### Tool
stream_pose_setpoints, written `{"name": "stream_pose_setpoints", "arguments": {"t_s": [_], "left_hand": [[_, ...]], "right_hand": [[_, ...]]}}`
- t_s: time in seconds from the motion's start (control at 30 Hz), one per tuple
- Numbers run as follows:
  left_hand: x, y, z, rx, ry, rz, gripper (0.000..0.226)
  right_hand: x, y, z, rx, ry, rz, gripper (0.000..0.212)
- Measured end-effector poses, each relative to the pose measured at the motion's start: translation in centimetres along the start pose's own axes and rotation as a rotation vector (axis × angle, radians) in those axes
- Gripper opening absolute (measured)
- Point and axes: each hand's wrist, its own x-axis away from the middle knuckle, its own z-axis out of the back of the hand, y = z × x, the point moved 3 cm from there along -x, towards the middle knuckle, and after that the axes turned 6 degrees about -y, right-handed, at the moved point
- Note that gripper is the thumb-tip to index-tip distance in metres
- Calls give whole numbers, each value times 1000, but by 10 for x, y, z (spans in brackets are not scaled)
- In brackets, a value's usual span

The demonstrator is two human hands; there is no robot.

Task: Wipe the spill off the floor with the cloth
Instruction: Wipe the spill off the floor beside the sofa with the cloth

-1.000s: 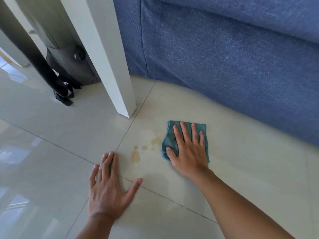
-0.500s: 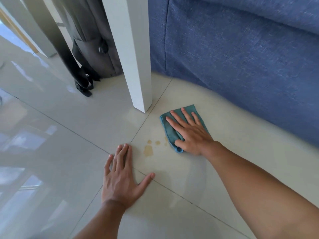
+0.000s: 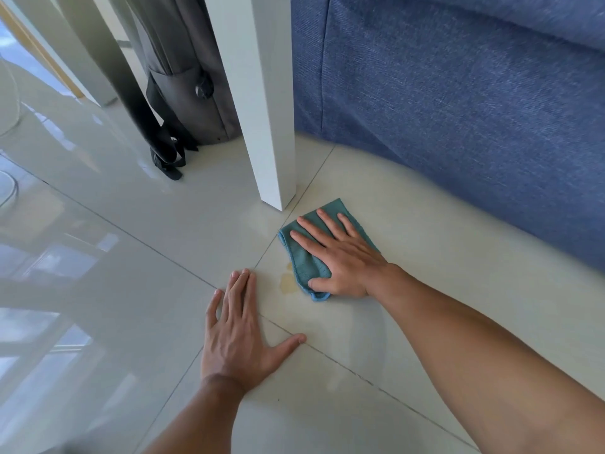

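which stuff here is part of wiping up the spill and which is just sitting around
Part of the job:
cloth
spill
floor
right hand
left hand

Just there:
sofa
table leg
bag

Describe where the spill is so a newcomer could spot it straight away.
Start at the blue sofa and drop to the white table leg at its corner. On the pale tile just nearer lies a teal cloth under the right hand. The spill is the yellowish stain at its left edge.
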Motion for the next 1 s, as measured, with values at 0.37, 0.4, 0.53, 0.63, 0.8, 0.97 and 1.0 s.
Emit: {"name": "stream_pose_setpoints", "arguments": {"t_s": [0.37, 0.4, 0.53, 0.63, 0.8, 0.97, 1.0], "left_hand": [[1, -1, 0, 6, -7, 11, 129], [1, -1, -1, 7, -8, 13, 129], [2, -2, -2, 20, -1, 36, 132], [1, -2, -2, 20, 6, 41, 132], [0, -3, -2, 19, 3, 35, 131], [1, -2, -1, 14, 12, 31, 131], [1, -3, -1, 10, 21, 27, 130]], "right_hand": [[-15, -38, -11, 1, 59, -35, 104], [-16, -41, -12, -9, 70, -54, 104], [-25, -53, -14, -80, 107, -160, 101], [-29, -55, -12, -148, 153, -231, 92], [-27, -49, -11, -163, 159, -235, 94], [-14, -38, -12, -185, 135, -316, 99], [-10, -35, -13, -192, 136, -337, 99]]}}
